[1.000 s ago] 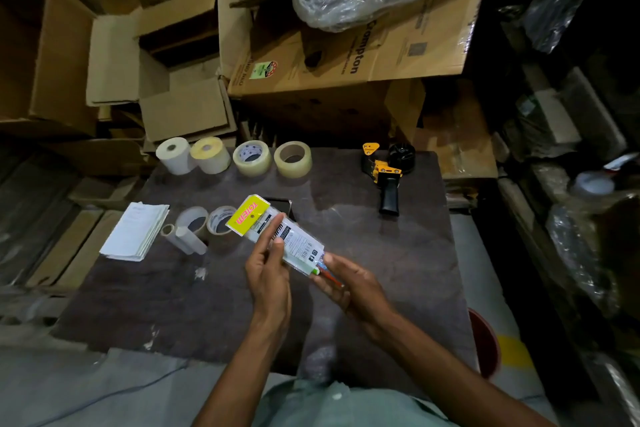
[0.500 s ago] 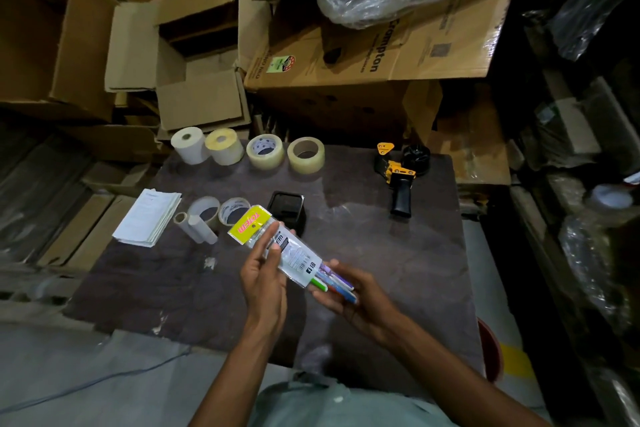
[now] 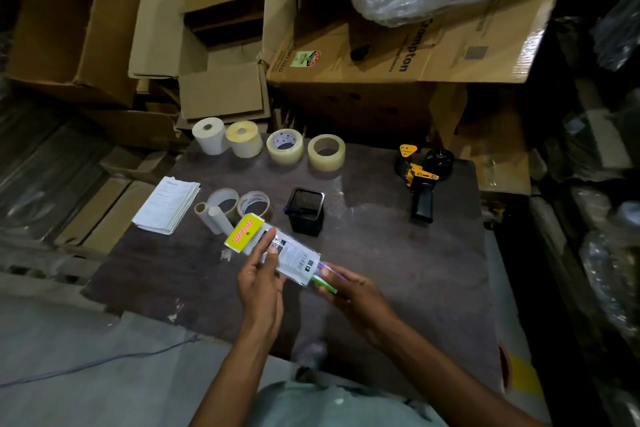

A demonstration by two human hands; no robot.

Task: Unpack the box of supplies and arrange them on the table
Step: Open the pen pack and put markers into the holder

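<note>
Only the head view to go on, so here's what it shows: the left hand point(image 3: 260, 282) has its fingers and thumb wrapped round a clear plastic pen pack point(image 3: 277, 248) with a yellow header card, held tilted just above the dark table point(image 3: 398, 270), a bit in front of the black pen cup point(image 3: 305, 211). The right hand point(image 3: 353, 291) pinches the coloured pens point(image 3: 325, 276) poking out of the pack's lower end, fingers curled on them. My read is the pens are being slid out, probably headed for that cup, though that's a guess. The pack looks light and floppy, a thin crinkly sleeve that will buckle if squeezed hard, and slick too, so gripping it mid-body near the stiffer card end like the left hand does seems smart. The pens are rigid and skinny, easy to fumble if several come loose together, so taking them as a bunch near the exposed ends makes sense. Rest of the layout relative to the cup: four tape and label rolls point(image 3: 268, 146) lined up behind it, two flatter rolls point(image 3: 239, 203) and a paper stack point(image 3: 168, 204) off to its left, and the yellow tape dispenser point(image 3: 420, 180) well to its right. Open cardboard boxes point(image 3: 221, 45) sit beyond the table's far edge.
</note>
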